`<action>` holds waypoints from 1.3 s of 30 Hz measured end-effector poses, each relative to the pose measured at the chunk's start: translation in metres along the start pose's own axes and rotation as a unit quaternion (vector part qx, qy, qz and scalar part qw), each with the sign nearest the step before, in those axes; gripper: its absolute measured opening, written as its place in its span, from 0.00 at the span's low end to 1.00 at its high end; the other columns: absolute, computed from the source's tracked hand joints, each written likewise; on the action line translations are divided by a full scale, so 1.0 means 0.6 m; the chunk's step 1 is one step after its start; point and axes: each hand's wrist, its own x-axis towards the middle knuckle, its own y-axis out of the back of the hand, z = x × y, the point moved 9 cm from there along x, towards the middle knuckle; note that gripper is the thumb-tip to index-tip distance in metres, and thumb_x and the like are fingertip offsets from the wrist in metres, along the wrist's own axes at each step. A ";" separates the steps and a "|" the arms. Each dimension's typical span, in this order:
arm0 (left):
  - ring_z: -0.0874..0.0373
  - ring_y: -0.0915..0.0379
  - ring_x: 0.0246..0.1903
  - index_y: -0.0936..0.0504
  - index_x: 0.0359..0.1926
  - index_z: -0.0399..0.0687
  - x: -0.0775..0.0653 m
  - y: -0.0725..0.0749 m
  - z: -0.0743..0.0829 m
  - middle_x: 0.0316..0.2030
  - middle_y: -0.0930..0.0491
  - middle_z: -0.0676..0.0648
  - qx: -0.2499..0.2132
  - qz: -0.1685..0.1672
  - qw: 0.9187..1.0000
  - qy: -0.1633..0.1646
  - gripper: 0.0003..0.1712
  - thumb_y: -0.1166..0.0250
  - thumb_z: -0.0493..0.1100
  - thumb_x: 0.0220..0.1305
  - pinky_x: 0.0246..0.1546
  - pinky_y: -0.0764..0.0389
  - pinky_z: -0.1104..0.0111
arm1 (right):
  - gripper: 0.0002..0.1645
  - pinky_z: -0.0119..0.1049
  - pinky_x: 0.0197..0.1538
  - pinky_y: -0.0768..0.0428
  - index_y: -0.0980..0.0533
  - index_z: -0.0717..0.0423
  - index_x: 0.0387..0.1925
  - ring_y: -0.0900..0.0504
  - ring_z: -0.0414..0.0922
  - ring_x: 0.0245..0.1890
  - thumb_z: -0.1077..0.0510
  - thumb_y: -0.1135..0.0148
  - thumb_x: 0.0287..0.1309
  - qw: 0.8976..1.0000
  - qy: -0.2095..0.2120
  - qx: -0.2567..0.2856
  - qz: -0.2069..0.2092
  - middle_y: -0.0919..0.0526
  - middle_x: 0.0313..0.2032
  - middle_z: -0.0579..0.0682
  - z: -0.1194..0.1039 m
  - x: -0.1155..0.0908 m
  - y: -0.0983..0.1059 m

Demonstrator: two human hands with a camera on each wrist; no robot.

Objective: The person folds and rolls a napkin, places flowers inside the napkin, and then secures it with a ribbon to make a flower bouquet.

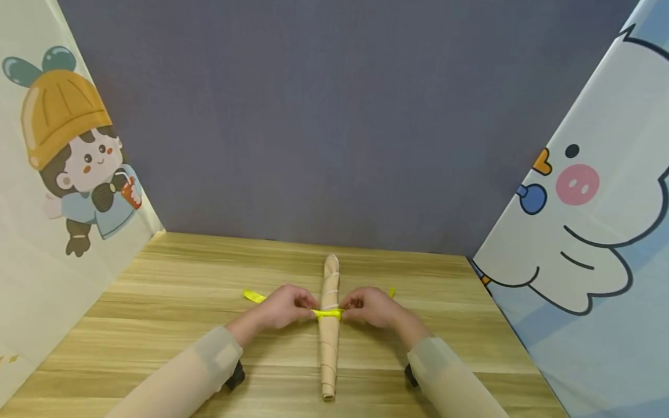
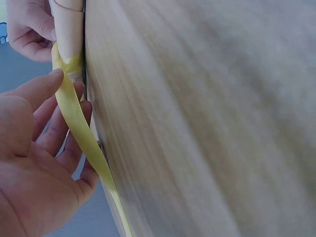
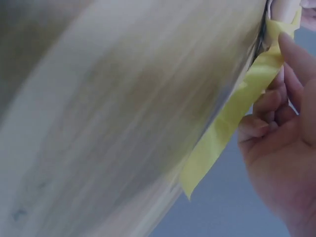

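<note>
A long, slim roll of beige cloth (image 1: 329, 342) lies on the table, pointing away from me, with spiral seams along it. Around its middle passes a yellow ribbon (image 1: 329, 313), its ends trailing to both sides. My left hand (image 1: 286, 306) pinches the ribbon just left of the roll, thumb against fingers. On the other side my right hand (image 1: 372, 306) pinches it close to the roll. The left wrist view shows the ribbon (image 2: 81, 128) running down across the fingers. A free tail of ribbon (image 3: 217, 133) hangs past the hand in the right wrist view.
The wood-grain table (image 1: 209, 267) reaches back to a grey panel (image 1: 324, 116). Side panels with cartoon prints stand left (image 1: 31, 261) and right (image 1: 617, 325). Dark wrist devices show below both sleeves (image 1: 183, 371).
</note>
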 end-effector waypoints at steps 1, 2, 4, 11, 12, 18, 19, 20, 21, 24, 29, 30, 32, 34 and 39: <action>0.64 0.18 0.38 0.08 0.47 0.43 0.000 0.000 0.000 0.38 0.08 0.52 0.001 0.001 1.000 -0.002 0.08 0.24 0.41 0.70 0.40 0.17 0.71 | 0.11 0.31 0.37 0.22 0.09 0.48 0.50 0.22 0.35 0.32 0.52 0.23 0.68 1.000 0.004 -0.008 0.003 0.14 0.35 0.40 -0.002 -0.001 0.000; 0.64 0.18 0.37 0.08 0.47 0.44 0.000 0.000 0.001 0.38 0.08 0.51 0.001 0.002 1.000 -0.006 0.08 0.24 0.41 0.70 0.39 0.18 0.71 | 0.09 0.31 0.37 0.22 0.09 0.46 0.48 0.22 0.35 0.32 0.52 0.23 0.69 1.000 0.007 -0.015 0.008 0.14 0.36 0.39 -0.004 -0.002 0.000; 0.65 0.18 0.37 0.08 0.46 0.45 -0.001 -0.001 0.003 0.38 0.08 0.52 0.003 0.004 1.000 -0.013 0.07 0.24 0.41 0.70 0.40 0.18 0.71 | 0.05 0.32 0.40 0.22 0.08 0.44 0.44 0.22 0.35 0.35 0.51 0.24 0.70 0.999 0.017 -0.033 0.021 0.14 0.37 0.38 -0.008 -0.004 0.001; 0.69 0.18 0.38 0.07 0.44 0.47 0.000 -0.001 0.010 0.38 0.07 0.53 0.007 0.012 1.000 -0.028 0.04 0.25 0.41 0.71 0.44 0.18 0.72 | 0.04 0.35 0.47 0.22 0.09 0.40 0.39 0.22 0.38 0.42 0.48 0.26 0.72 0.996 0.034 -0.047 0.065 0.13 0.36 0.35 -0.014 -0.017 0.013; 0.69 0.18 0.37 0.07 0.43 0.47 0.000 -0.001 0.010 0.38 0.07 0.53 0.008 0.014 0.999 -0.029 0.04 0.25 0.41 0.71 0.44 0.18 0.72 | 0.05 0.35 0.46 0.22 0.10 0.40 0.40 0.22 0.38 0.41 0.48 0.26 0.72 0.997 0.030 -0.040 0.066 0.13 0.35 0.35 -0.012 -0.019 0.013; 0.68 0.19 0.37 0.07 0.43 0.47 -0.003 0.000 0.008 0.37 0.08 0.53 0.005 0.016 1.000 -0.018 0.03 0.26 0.41 0.73 0.42 0.19 0.72 | 0.06 0.31 0.39 0.21 0.10 0.42 0.40 0.22 0.34 0.32 0.47 0.27 0.73 0.998 0.003 -0.022 0.062 0.13 0.33 0.36 -0.005 -0.026 0.010; 0.67 0.19 0.37 0.07 0.43 0.47 -0.004 0.000 0.007 0.37 0.08 0.52 0.003 0.016 1.000 -0.016 0.03 0.26 0.41 0.73 0.41 0.19 0.72 | 0.06 0.32 0.39 0.21 0.10 0.42 0.40 0.22 0.34 0.31 0.47 0.27 0.73 0.998 0.003 -0.025 0.063 0.13 0.33 0.36 -0.005 -0.027 0.010; 0.67 0.20 0.37 0.07 0.43 0.47 -0.005 0.001 0.007 0.37 0.08 0.52 0.003 0.016 1.000 -0.014 0.03 0.26 0.41 0.73 0.41 0.19 0.72 | 0.06 0.32 0.39 0.21 0.10 0.42 0.40 0.22 0.34 0.32 0.47 0.27 0.73 0.998 0.001 -0.028 0.064 0.13 0.34 0.35 -0.004 -0.028 0.010; 0.67 0.20 0.36 0.07 0.43 0.47 -0.005 0.002 0.006 0.37 0.08 0.51 0.001 0.016 1.000 -0.012 0.03 0.26 0.41 0.73 0.41 0.19 0.72 | 0.06 0.31 0.40 0.22 0.10 0.42 0.40 0.22 0.34 0.33 0.47 0.27 0.73 0.997 -0.001 -0.031 0.066 0.13 0.34 0.35 -0.002 -0.030 0.011; 0.67 0.20 0.35 0.07 0.43 0.47 -0.007 0.003 0.005 0.37 0.08 0.50 -0.004 0.016 1.000 -0.011 0.04 0.27 0.40 0.74 0.38 0.19 0.72 | 0.05 0.32 0.38 0.21 0.10 0.43 0.40 0.22 0.35 0.32 0.49 0.27 0.73 0.997 -0.004 -0.026 0.066 0.13 0.34 0.36 0.003 -0.034 0.011; 0.66 0.21 0.30 0.08 0.44 0.44 -0.011 0.006 0.002 0.36 0.08 0.46 -0.013 0.016 1.000 -0.018 0.04 0.28 0.39 0.74 0.33 0.19 0.72 | 0.06 0.31 0.36 0.21 0.10 0.45 0.40 0.21 0.35 0.30 0.50 0.28 0.74 0.998 -0.007 -0.014 0.065 0.12 0.34 0.38 0.012 -0.037 0.013; 0.65 0.21 0.29 0.08 0.44 0.43 -0.012 0.006 0.001 0.36 0.09 0.45 -0.016 0.016 1.000 -0.021 0.04 0.28 0.38 0.74 0.32 0.20 0.72 | 0.06 0.31 0.37 0.21 0.10 0.45 0.40 0.21 0.35 0.30 0.50 0.28 0.74 0.998 -0.008 -0.014 0.065 0.12 0.35 0.38 0.013 -0.037 0.013; 0.64 0.21 0.29 0.08 0.44 0.43 -0.014 0.007 -0.002 0.35 0.09 0.45 -0.020 0.015 1.000 -0.018 0.04 0.28 0.38 0.74 0.32 0.21 0.72 | 0.06 0.31 0.37 0.21 0.11 0.44 0.39 0.21 0.34 0.31 0.50 0.28 0.74 0.998 -0.006 -0.016 0.067 0.12 0.34 0.38 0.015 -0.037 0.014; 0.62 0.20 0.29 0.08 0.43 0.42 -0.015 0.007 -0.005 0.34 0.09 0.44 -0.023 0.013 0.999 -0.019 0.04 0.28 0.38 0.74 0.31 0.21 0.72 | 0.06 0.31 0.37 0.21 0.11 0.43 0.39 0.21 0.34 0.31 0.49 0.28 0.74 0.997 -0.007 -0.019 0.069 0.12 0.34 0.37 0.016 -0.039 0.014; 0.60 0.18 0.28 0.09 0.43 0.41 -0.017 0.009 -0.011 0.33 0.11 0.44 -0.026 0.010 1.000 -0.011 0.04 0.28 0.37 0.74 0.30 0.19 0.72 | 0.06 0.32 0.42 0.20 0.11 0.41 0.37 0.20 0.33 0.33 0.49 0.28 0.74 0.997 -0.009 -0.032 0.075 0.12 0.33 0.35 0.016 -0.043 0.017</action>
